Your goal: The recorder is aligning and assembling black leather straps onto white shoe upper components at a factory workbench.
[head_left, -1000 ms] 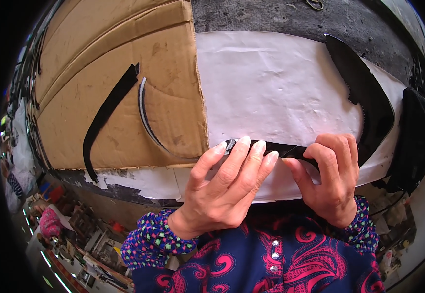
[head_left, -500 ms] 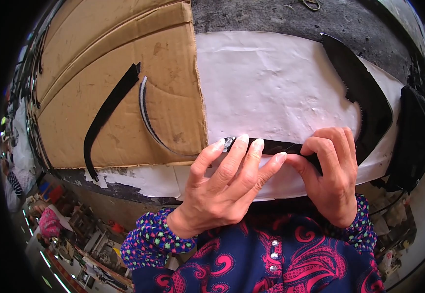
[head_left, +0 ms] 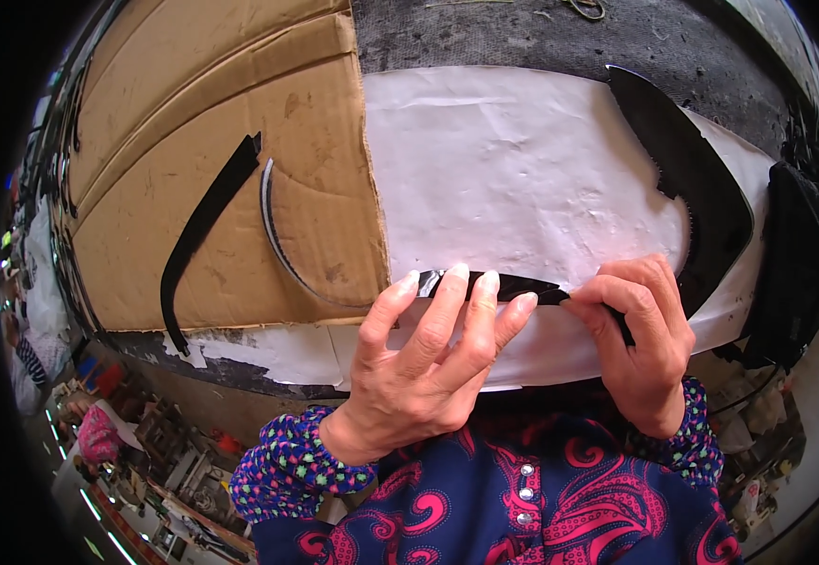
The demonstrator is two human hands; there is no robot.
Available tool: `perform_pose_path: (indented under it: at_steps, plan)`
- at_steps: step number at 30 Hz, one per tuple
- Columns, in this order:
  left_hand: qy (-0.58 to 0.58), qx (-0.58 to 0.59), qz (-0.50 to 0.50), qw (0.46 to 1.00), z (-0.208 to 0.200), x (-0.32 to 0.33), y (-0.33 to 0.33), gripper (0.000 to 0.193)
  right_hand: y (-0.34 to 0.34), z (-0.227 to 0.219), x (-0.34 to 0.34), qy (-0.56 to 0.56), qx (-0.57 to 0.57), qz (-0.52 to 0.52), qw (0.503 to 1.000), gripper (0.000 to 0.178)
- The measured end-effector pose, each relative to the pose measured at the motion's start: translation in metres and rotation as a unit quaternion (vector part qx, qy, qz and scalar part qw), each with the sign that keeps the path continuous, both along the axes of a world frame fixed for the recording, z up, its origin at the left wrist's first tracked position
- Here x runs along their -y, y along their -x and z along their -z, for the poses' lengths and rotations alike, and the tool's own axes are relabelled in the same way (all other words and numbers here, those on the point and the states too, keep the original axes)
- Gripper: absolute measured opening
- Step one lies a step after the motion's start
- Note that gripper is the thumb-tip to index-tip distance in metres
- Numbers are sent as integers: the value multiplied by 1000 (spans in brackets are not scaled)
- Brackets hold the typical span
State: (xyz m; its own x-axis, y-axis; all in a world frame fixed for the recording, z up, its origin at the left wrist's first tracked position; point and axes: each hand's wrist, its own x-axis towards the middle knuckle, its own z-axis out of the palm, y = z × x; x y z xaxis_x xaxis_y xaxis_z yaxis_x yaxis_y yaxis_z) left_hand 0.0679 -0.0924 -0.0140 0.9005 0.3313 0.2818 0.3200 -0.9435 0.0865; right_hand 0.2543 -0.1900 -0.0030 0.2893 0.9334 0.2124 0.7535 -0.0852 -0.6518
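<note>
A narrow glossy black strip lies along the near edge of the white sheet. My left hand bends over its left part, fingertips spread along the strip and holding it; the thumb is hidden. At the strip's right end, my right hand is closed in a pinch of thumb and forefinger. Something dark shows under the right palm, but I cannot make out what it is. Just beyond the right hand, a wide curved black panel with a ragged inner edge rests on the sheet.
Brown cardboard covers the left side, bearing a bent black strip and a thin curved grey-black strip. A dark bundle sits at the right edge. Below left, a cluttered floor area shows beyond the work surface.
My right hand's pinch has come away from the left fingertips, leaving a small gap between the hands. More of the strip's right end shows. The whole view has shifted slightly.
</note>
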Motion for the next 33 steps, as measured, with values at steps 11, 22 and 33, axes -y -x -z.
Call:
perform_pose_path:
  at_steps: [11, 22, 33]
  plan:
    - [34, 2, -2, 999, -5, -2, -4, 37, -2, 7, 0, -49, 43, 5, 998, 33]
    - [0, 4, -22, 1000, -1, -1, -4, 38, -9, 13, 11, -88, 48, -84, 991, 28]
    - [30, 15, -24, 999, 2, -1, -2, 38, -11, 13, 25, -68, 80, -101, 989, 42]
